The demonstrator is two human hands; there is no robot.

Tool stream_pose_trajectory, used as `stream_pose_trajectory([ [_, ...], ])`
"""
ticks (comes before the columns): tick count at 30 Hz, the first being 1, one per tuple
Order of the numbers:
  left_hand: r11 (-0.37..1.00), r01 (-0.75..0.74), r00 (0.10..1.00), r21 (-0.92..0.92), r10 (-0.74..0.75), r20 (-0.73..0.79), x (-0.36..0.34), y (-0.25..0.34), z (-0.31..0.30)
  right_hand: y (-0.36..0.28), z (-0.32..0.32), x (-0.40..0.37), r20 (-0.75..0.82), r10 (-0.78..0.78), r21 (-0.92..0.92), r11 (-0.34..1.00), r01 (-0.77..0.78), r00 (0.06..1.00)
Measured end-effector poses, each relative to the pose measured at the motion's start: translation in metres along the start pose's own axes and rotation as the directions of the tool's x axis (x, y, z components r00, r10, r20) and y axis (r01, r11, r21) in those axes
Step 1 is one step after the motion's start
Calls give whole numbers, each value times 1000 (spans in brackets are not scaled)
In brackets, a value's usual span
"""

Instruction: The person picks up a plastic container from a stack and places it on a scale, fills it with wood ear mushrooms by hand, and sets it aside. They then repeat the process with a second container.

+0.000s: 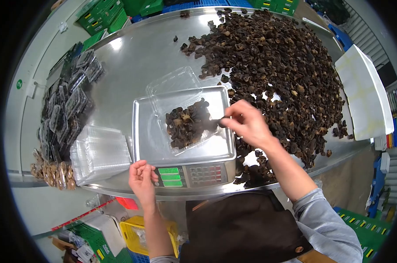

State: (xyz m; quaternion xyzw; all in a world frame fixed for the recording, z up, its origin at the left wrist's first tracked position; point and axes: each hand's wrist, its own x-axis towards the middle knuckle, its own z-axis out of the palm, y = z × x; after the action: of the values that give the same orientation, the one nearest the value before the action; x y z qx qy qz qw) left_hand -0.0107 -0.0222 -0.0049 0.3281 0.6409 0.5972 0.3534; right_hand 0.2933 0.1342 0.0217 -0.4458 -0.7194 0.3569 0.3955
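Note:
On the scale's steel pan stands an opened clear plastic container, its lid tipped back and dark dried mushrooms in its base. My right hand is at the pan's right edge, thumb and fingers pinched on a dark mushroom piece beside that portion. My left hand hovers by the scale's front left corner, left of the lit green display, its fingers curled together; whether anything small is in them is hidden. A large heap of loose mushrooms spreads over the table to the right.
Stacked empty clear containers stand left of the scale. Filled packs are piled behind them, with brown bagged items at the table's left edge. A white box is at the right. A yellow crate sits below the table.

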Motion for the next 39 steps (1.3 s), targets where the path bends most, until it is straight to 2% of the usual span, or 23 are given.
stream_pose_trajectory([
  [2,1000,11,1000,18,-11,-10,2,4,-10,3,-39,-3,67,140,-157,979,-128,988],
  [4,999,26,1000,42,-26,-13,5,11,-16,-20,-69,-2,122,399,-531,800,-280,909],
  [6,996,42,999,78,-40,-30,11,13,-21,-11,-77,-5,130,340,-690,706,-161,932],
  [8,996,60,997,69,-57,-42,19,15,-20,-8,-64,8,54,138,-475,875,-96,989],
  [11,972,186,980,147,-194,45,23,22,-1,-1,-13,46,-17,203,71,977,-202,979],
  [14,932,312,911,186,-349,219,22,8,24,48,56,98,30,403,295,871,-393,915],
  [15,934,297,912,197,-339,232,20,1,31,48,64,103,95,429,459,782,-421,899],
  [17,900,430,866,-69,-390,313,19,-9,41,37,62,106,194,355,760,534,-369,914],
  [18,906,416,872,-77,-373,317,21,-8,43,30,58,100,145,300,776,557,-296,943],
  [20,821,487,858,-297,-388,336,20,-9,43,44,52,88,94,128,617,771,-158,987],
  [22,813,487,862,-318,-390,325,24,-12,41,55,44,73,106,144,513,840,-178,984],
  [24,835,478,863,-271,-389,322,26,-13,40,32,26,52,262,228,23,970,-242,938],
  [25,811,494,857,-313,-393,334,27,-12,41,34,22,44,233,-59,-157,983,97,971],
  [26,814,483,865,-322,-387,319,29,-14,43,35,20,36,251,-344,-326,850,414,905],
  [27,874,442,879,-201,-378,289,29,-17,44,28,22,25,151,-319,-329,876,352,935],
  [28,916,394,896,-76,-365,252,30,-17,45,17,24,13,8,-149,-228,962,146,989],
  [29,867,475,867,-150,-433,245,31,-14,46,2,15,6,92,173,-280,950,-141,981],
  [30,865,473,869,-166,-428,248,31,-14,46,21,14,-1,214,173,-315,944,-100,961],
  [31,871,468,871,-147,-426,246,32,-15,45,14,11,-1,437,460,-76,875,-478,773],
  [32,867,482,860,-125,-441,256,33,-17,44,19,15,-9,484,506,109,775,-623,714],
  [34,861,489,847,-139,-431,311,37,-22,43,10,22,-11,468,517,147,754,-640,717],
  [36,864,487,845,-129,-428,322,34,-15,47,20,32,-17,381,532,350,674,-650,756],
  [39,836,490,851,-248,-396,345,18,5,44,14,34,-18,365,604,391,591,-706,708],
])
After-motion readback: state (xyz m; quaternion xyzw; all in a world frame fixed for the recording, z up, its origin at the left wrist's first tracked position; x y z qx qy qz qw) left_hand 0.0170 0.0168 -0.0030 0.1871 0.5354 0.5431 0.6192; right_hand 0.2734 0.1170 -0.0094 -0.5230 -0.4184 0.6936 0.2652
